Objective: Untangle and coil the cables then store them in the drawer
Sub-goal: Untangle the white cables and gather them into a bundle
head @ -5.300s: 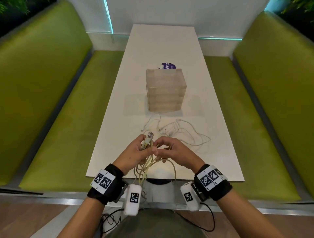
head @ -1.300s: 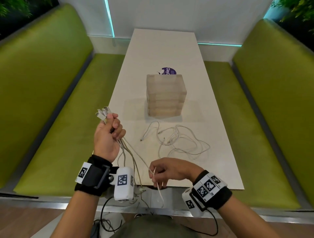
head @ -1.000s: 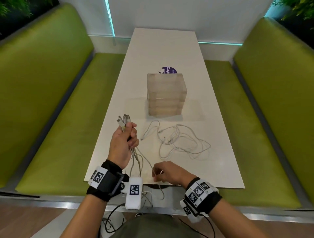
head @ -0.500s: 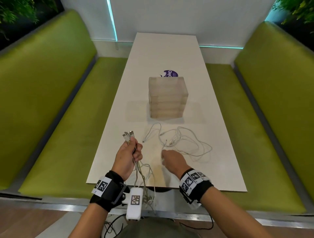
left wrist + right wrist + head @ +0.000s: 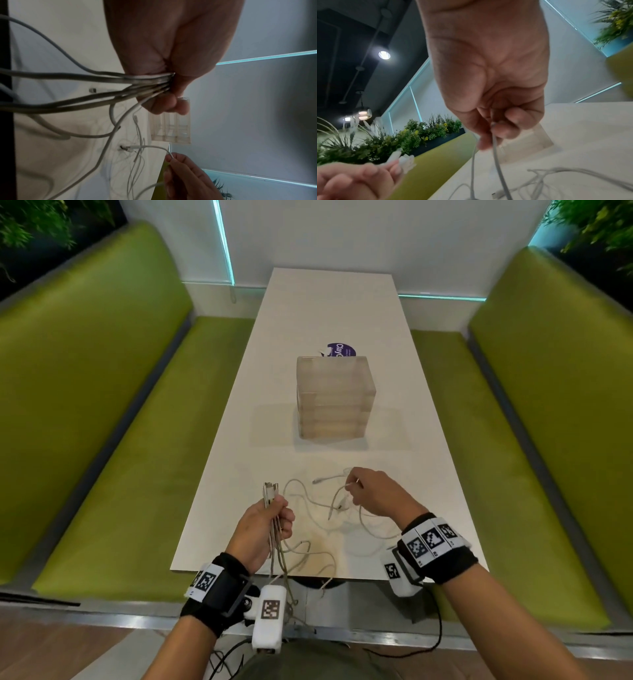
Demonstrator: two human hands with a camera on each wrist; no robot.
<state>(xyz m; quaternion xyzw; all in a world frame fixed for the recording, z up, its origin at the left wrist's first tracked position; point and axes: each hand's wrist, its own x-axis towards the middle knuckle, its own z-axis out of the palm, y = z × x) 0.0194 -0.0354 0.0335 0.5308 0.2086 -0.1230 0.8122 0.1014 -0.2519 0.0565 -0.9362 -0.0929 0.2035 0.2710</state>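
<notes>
Head view: the left hand (image 5: 263, 529) has its grip closed around a bundle of grey-beige cables (image 5: 275, 534), plug ends standing above the fist and tails trailing off the near edge of the white counter (image 5: 342, 313). The right hand (image 5: 376, 494) pinches a thin white cable (image 5: 337, 503) out of the loose tangle lying just in front of the translucent plastic drawer unit (image 5: 334, 398), whose drawers all look closed. The step looks like untangling; next, that strand likely needs drawing free before coiling.
</notes>
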